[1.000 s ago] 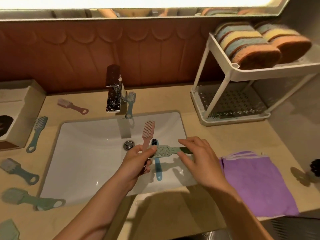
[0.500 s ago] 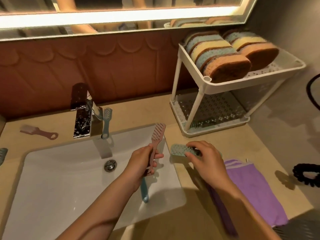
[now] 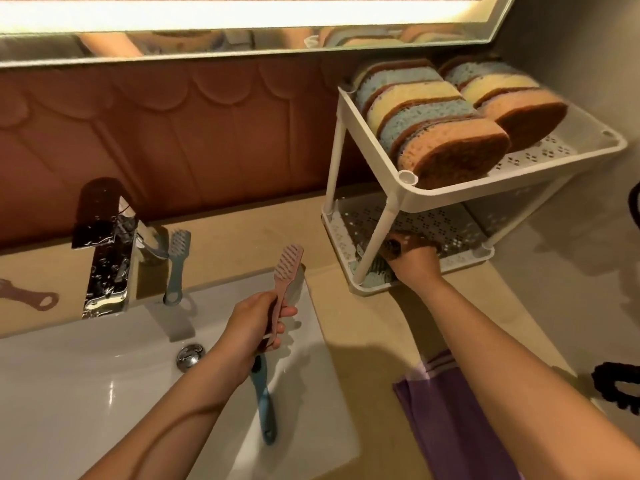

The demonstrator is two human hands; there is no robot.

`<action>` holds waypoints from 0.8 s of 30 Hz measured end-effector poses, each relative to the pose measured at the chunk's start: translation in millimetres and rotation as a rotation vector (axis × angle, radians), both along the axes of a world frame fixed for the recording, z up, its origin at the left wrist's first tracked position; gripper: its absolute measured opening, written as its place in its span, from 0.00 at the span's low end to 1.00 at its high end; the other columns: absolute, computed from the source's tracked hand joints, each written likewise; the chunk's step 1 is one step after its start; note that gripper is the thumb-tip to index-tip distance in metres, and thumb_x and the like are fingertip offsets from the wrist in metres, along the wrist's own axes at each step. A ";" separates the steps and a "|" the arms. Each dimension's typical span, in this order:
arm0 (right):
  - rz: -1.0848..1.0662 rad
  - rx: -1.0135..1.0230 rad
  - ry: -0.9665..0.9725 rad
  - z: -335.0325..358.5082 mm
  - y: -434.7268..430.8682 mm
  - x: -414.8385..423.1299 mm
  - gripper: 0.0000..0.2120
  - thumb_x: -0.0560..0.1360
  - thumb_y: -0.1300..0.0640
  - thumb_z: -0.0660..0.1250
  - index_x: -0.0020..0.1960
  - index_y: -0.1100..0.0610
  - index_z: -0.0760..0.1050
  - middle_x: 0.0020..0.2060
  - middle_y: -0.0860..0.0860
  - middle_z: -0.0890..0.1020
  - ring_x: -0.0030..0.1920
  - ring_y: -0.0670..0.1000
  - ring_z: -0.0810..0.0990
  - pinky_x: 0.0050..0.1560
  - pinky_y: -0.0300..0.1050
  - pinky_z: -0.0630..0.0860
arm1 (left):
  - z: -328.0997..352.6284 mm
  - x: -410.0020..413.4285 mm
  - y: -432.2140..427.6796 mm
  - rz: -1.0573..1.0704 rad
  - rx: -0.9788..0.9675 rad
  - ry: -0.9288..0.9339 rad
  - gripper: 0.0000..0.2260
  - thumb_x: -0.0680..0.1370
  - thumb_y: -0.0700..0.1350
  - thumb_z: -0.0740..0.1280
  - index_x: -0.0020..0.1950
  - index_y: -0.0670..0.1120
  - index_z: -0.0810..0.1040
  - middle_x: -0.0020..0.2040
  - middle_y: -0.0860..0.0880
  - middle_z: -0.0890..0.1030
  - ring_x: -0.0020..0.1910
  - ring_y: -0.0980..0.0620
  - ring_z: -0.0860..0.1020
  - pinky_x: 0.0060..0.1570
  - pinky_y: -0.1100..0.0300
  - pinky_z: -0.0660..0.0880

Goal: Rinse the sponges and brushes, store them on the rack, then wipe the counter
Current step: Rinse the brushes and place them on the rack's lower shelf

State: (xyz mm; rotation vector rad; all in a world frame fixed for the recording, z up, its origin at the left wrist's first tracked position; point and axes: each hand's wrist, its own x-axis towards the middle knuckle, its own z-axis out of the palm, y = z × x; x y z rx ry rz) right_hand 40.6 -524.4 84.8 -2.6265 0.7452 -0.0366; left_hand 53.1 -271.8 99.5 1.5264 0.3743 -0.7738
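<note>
The left hand [image 3: 258, 323] is held over the sink [image 3: 86, 393] near the middle of the view, its forearm coming up from seven o'clock. Its fingers are curled round two handles at once: a pink brush [image 3: 289, 268] is gripped with the head pointing up toward one o'clock, and a blue brush [image 3: 264, 410] hangs below the fist toward six o'clock. The right arm is stretched from five o'clock up to the rack [image 3: 450, 199], which stands on the counter [image 3: 363, 334] at two o'clock from the left hand. The right hand [image 3: 415, 263] is pushed into the rack's lower tier with its back turned up and its fingers curled down round the handle of a green brush [image 3: 375, 276]. The brush's head lies on that tier at nine o'clock from the hand, partly hidden by the rack's front post. The upper tier is filled with sponges [image 3: 436, 126] set on edge in two rows. A pale blue brush [image 3: 175, 268] is leaned against the faucet [image 3: 107, 251] at ten o'clock from the left hand. A dusky pink brush [image 3: 31, 297] lies on the counter at the far nine o'clock edge. A purple cloth [image 3: 457, 427] is spread on the counter at five o'clock, partly covered by the right forearm.
</note>
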 end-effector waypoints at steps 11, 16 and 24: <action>0.042 0.160 0.125 -11.9 2.6 43.3 0.06 0.78 0.56 0.60 0.44 0.52 0.64 0.58 0.62 0.76 0.62 0.63 0.73 0.64 0.57 0.68 | -11.5 3.3 10.3 -0.007 -0.008 0.002 0.11 0.81 0.44 0.54 0.50 0.45 0.75 0.41 0.43 0.82 0.25 0.54 0.69 0.23 0.65 0.65; 0.058 0.157 0.148 -13.1 0.9 34.3 0.10 0.79 0.58 0.58 0.56 0.59 0.76 0.62 0.62 0.74 0.63 0.60 0.72 0.61 0.49 0.66 | -10.1 3.4 7.6 -0.007 -0.023 0.031 0.11 0.81 0.45 0.54 0.52 0.45 0.75 0.40 0.43 0.82 0.26 0.53 0.69 0.22 0.65 0.65; 0.096 0.164 0.051 -8.0 4.8 10.3 0.17 0.78 0.60 0.60 0.66 0.57 0.72 0.64 0.58 0.75 0.65 0.58 0.71 0.64 0.48 0.68 | 2.0 -7.6 5.0 0.001 -0.069 0.067 0.11 0.82 0.44 0.56 0.48 0.42 0.76 0.38 0.44 0.81 0.23 0.54 0.69 0.21 0.66 0.63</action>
